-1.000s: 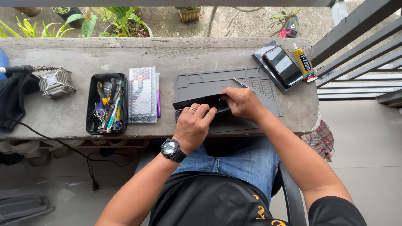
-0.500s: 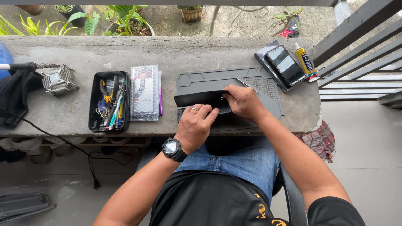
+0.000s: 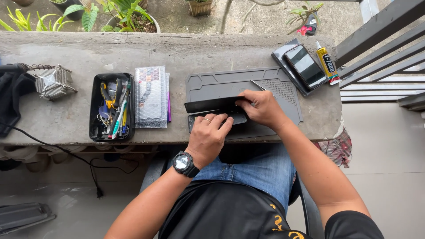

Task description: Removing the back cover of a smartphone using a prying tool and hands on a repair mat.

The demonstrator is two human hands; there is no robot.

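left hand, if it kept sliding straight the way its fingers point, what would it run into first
The left hand points up and right across the dark phone it rests on. Straight on, it would probably meet the lifted black screen panel first, then the right hand; depth is unclear.

Rough, pitted concrete ledge (image 3: pixel 177 48). Matt grey rubbery work mat (image 3: pixel 230 82) with a ribbed patch. Glossy black glass on the phone (image 3: pixel 305 66). Shiny, crinkled bubble-wrap packet (image 3: pixel 151 96). Dull black plastic tool tray (image 3: pixel 95 106). Bare metal fins on the heat sink (image 3: pixel 53 82). Faded denim jeans (image 3: pixel 256 168).
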